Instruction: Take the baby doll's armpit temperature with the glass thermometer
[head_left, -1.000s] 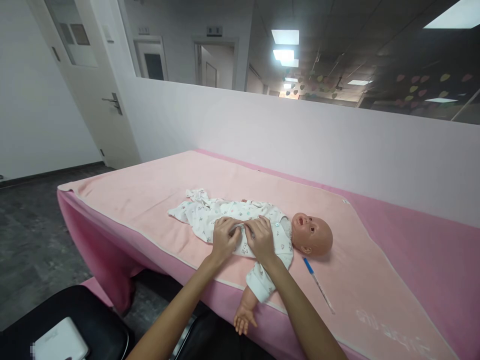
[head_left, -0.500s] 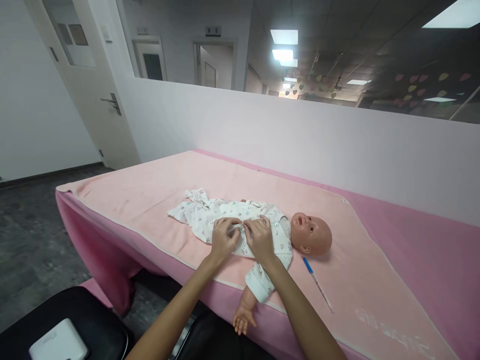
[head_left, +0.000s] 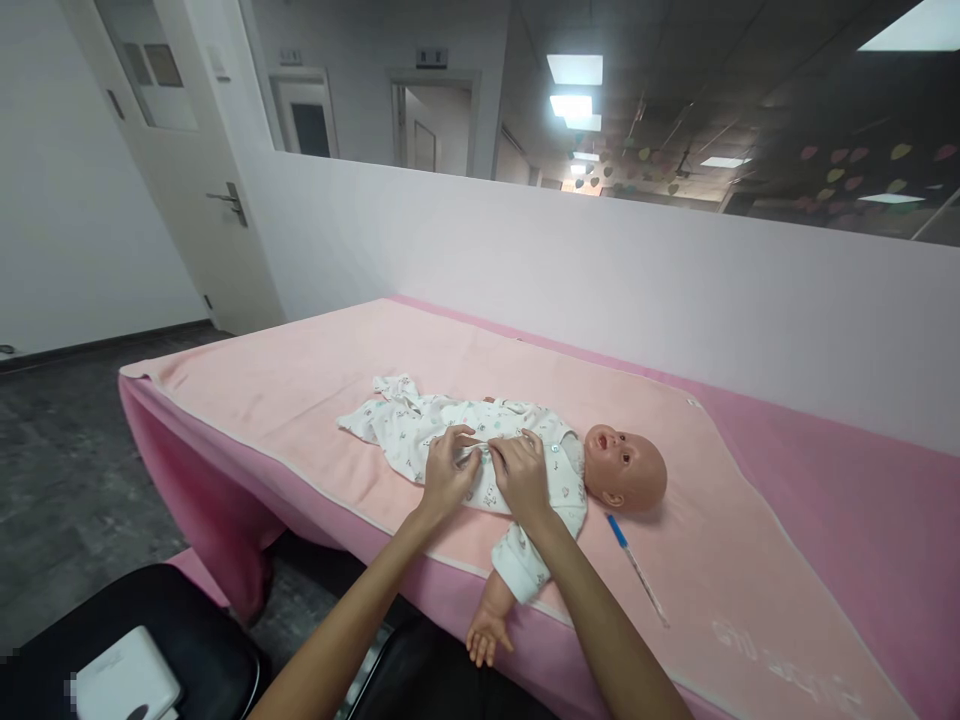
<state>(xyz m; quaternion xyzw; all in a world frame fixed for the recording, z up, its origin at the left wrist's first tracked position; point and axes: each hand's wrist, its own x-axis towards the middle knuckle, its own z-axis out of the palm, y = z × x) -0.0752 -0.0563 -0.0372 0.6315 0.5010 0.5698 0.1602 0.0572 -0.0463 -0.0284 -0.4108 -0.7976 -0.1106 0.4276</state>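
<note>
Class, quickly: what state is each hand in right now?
Left hand: curled at the outfit; grip cannot be told.
Right hand: closed, pinching the outfit.

At the far end I have the left forearm point(head_left: 352, 610) and right forearm point(head_left: 592, 615) angled inward over the tabletop's point(head_left: 300, 380) near edge. My left hand point(head_left: 477, 447) curls; my right hand point(head_left: 493, 450) pinches, fingertips just beside the left's.

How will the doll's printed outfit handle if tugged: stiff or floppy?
Probably floppy: the outfit creases along its length, and its leg ends lie crumpled on the blanket. Likely thin and light, since it bunches at the right hand's fingertips. A hard tug may drag the doll wearing it.
</note>
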